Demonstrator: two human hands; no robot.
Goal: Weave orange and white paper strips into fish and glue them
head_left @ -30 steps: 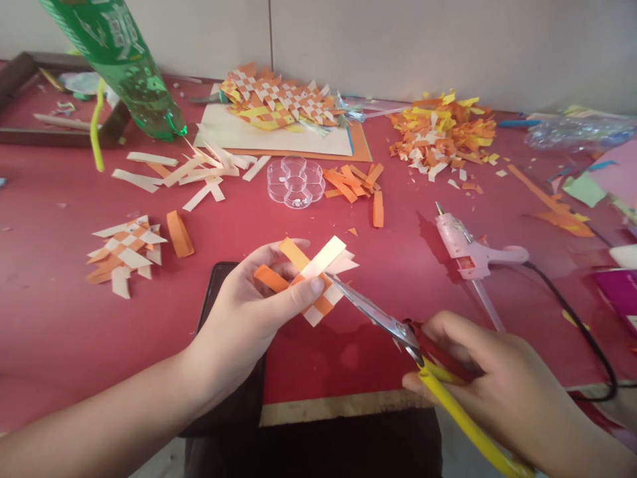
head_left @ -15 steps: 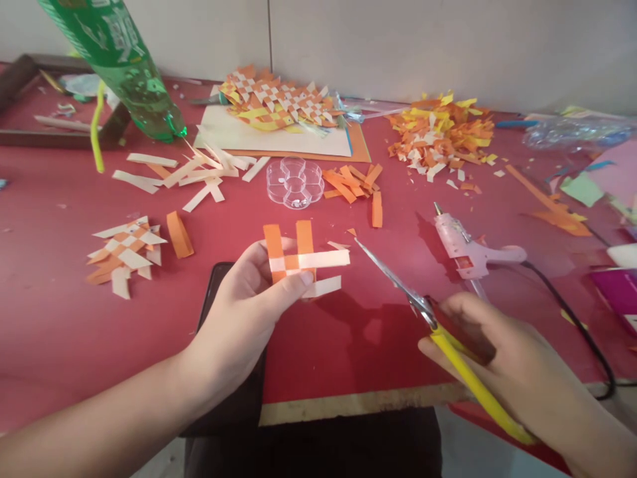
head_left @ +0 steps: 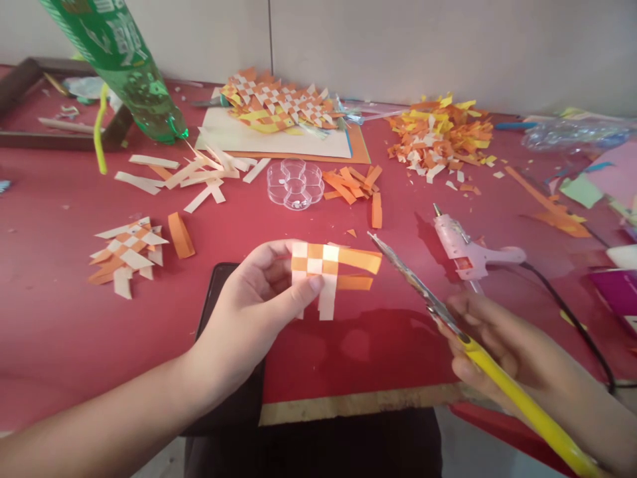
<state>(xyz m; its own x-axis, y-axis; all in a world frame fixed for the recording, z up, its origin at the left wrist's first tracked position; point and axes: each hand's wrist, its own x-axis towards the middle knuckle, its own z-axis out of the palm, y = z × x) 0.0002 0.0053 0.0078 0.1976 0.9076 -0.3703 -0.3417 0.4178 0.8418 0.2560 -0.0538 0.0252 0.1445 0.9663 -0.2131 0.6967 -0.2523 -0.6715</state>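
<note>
Between thumb and fingers, my left hand [head_left: 263,292] pinches a small woven paper piece [head_left: 314,260] in an orange and cream check. Two orange strips stick out of it to the right, and cream strips hang below. My right hand [head_left: 512,352] holds yellow-handled scissors [head_left: 438,309], fingers curled at the handles. The blades point up and left, nearly together, and their tips are just above and beside the orange strip ends, near the woven piece. Part of the handles is hidden by the hand.
Around lie another woven piece [head_left: 129,249], cream strips [head_left: 204,172], orange strips [head_left: 355,182], a clear flower-shaped tray [head_left: 295,184], a pink glue gun [head_left: 468,249] with cable, a paper pile [head_left: 442,136], a green bottle [head_left: 129,73] and a black flat object [head_left: 229,398].
The woven piece has been turned in my left hand, so the orange strips now point right and the cream ones down. My right hand and the scissors have shifted right and slightly down.
</note>
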